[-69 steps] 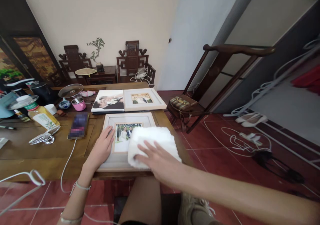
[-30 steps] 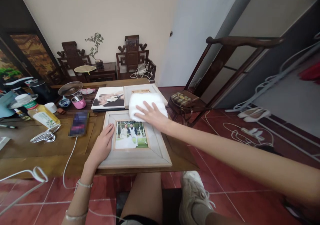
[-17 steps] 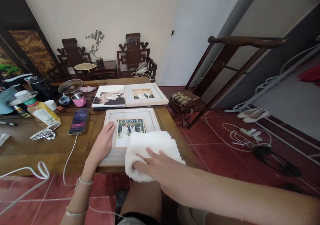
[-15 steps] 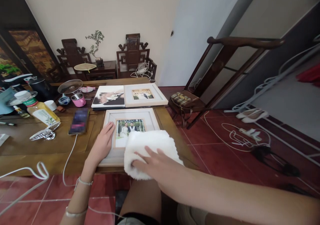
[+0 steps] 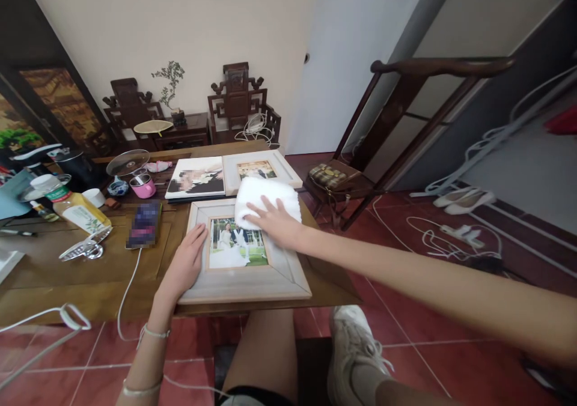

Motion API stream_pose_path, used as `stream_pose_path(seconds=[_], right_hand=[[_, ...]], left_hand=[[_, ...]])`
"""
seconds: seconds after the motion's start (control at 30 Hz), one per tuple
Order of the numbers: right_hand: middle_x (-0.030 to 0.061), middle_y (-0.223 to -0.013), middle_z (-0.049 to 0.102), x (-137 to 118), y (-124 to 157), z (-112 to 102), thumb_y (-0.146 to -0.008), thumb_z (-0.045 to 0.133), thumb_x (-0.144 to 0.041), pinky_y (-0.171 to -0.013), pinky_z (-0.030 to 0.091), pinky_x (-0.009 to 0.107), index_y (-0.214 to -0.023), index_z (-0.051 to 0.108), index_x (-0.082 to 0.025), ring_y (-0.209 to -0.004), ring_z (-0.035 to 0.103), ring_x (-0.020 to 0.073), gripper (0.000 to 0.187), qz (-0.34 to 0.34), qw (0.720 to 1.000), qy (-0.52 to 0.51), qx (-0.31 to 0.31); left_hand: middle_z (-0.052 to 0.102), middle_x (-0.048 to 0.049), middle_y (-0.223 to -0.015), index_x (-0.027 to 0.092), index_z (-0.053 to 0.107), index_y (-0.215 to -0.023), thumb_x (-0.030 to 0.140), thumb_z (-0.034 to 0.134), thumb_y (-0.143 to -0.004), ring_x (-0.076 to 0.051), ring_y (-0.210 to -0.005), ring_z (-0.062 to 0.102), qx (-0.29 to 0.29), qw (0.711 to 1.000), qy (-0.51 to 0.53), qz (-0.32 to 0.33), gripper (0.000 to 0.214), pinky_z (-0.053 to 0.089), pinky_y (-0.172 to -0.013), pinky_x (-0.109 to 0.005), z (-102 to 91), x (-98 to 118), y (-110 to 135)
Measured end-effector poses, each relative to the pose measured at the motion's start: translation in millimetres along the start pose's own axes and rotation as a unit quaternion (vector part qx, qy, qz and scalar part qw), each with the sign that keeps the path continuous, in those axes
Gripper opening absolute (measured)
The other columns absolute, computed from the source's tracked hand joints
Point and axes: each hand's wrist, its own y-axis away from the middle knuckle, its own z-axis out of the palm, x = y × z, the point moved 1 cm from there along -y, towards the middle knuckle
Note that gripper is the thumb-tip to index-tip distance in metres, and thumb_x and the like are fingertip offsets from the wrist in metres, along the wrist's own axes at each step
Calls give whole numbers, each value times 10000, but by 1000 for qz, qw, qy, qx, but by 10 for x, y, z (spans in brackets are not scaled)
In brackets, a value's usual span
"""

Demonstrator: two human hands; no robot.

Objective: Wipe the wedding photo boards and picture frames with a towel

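Note:
My right hand [image 5: 274, 221] has its fingers spread over a folded white towel [image 5: 282, 193] and presses it on the upper right of a picture frame [image 5: 288, 277]. The towel covers that corner and hides part of a second picture frame [image 5: 288, 170] behind it. My left hand [image 5: 187, 265] lies with straight fingers along the left border of the near frame, thumb side up against it. Inside this pale wooden frame is a photo [image 5: 243, 256] of two people outdoors. A photo album [image 5: 196, 175] lies beside the far frame.
Left on the wooden table [image 5: 36, 283] are a phone [image 5: 143, 226] on a white cable, a claw hair clip [image 5: 85, 247], an oil-coloured bottle [image 5: 76, 208] and a pink cup [image 5: 143, 185]. A dark chair [image 5: 360, 181] bearing a plaid bag [image 5: 329, 176] stands at right.
My right hand and the towel have moved away from me, from the frame's lower right to its upper right, uncovering the photo. My left hand stays on the left border.

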Motion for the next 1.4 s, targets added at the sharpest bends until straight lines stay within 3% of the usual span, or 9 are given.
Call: stream_pose_path(seconds=[0.2, 0.33, 0.47, 0.6, 0.77, 0.87, 0.97, 1.2, 1.4], right_hand=[[164, -1555, 272, -794, 725, -470, -552, 602, 85, -997, 287, 729, -1427, 421, -233, -1372, 195, 523, 949, -56, 980, -125, -141], [137, -1566, 254, -1051, 1003, -665, -539, 593, 64, -997, 335, 705, -1428, 412, -238, -1376, 221, 499, 956, -112, 953, -207, -192], [116, -1586, 196, -929, 843, -389, -647, 504, 67, -1055, 238, 704, -1451, 382, -229, -1411, 126, 465, 866, -127, 971, -176, -101], [131, -1583, 199, -491, 393, -50, -721, 419, 107, -1078, 144, 702, -1443, 407, -212, -1424, 95, 439, 790, -84, 994, -70, -6], [136, -1594, 159, -43, -56, -14, -674, 407, 151, -1072, 184, 684, -1477, 343, -202, -1430, 74, 434, 880, -51, 998, -17, 29], [144, -1589, 176, -138, -27, -104, -677, 435, 139, -1059, 187, 699, -1477, 350, -197, -1420, 89, 458, 872, -40, 999, -33, 0], [172, -1565, 237, -472, 251, -277, -651, 513, 103, -1029, 218, 725, -1449, 400, -202, -1403, 159, 475, 863, -21, 993, -101, -64], [119, -1533, 338, -1082, 900, -716, -557, 537, 76, -966, 380, 693, -1384, 472, -264, -1352, 300, 480, 897, -93, 947, -239, -194], [106, -1567, 267, -874, 692, -341, -659, 472, 65, -1061, 245, 689, -1429, 426, -240, -1423, 155, 422, 830, -110, 971, -198, -81]], left_hand=[[440, -180, -1468, 55, 487, -1367, 182, 281, -957, -237, -1402, 355, 9, 1000, 7, -3, 476, 290, -1172, -453, 7, -2, 9], [441, -145, -1476, 125, 485, -1380, 177, 297, -955, -231, -1400, 359, 13, 1000, 15, -2, 468, 295, -1167, -469, 6, -3, 14], [447, -164, -1467, 101, 496, -1370, 176, 296, -951, -237, -1397, 365, 15, 1000, 20, -1, 471, 295, -1168, -463, 12, -15, 14], [453, -148, -1466, 127, 489, -1378, 181, 304, -956, -231, -1402, 357, 11, 1000, 23, 7, 464, 299, -1165, -466, 3, -15, 15], [454, -160, -1463, 96, 496, -1367, 187, 291, -963, -227, -1407, 349, 5, 1000, 20, 0, 462, 287, -1173, -451, -16, 1, 11], [462, -158, -1457, 92, 502, -1361, 183, 283, -963, -226, -1407, 349, 7, 1000, 20, -3, 463, 287, -1173, -455, -6, -9, 9], [460, -159, -1459, 94, 503, -1361, 171, 288, -956, -227, -1404, 354, 11, 1000, 25, -6, 465, 286, -1172, -457, 13, -25, 11], [440, -145, -1477, 117, 491, -1374, 166, 306, -943, -219, -1403, 357, 23, 999, 30, -13, 472, 291, -1171, -443, 16, -16, 20], [430, -142, -1484, 132, 478, -1391, 155, 313, -934, -233, -1404, 354, 11, 999, 40, -4, 487, 283, -1171, -470, 6, -23, 17]])
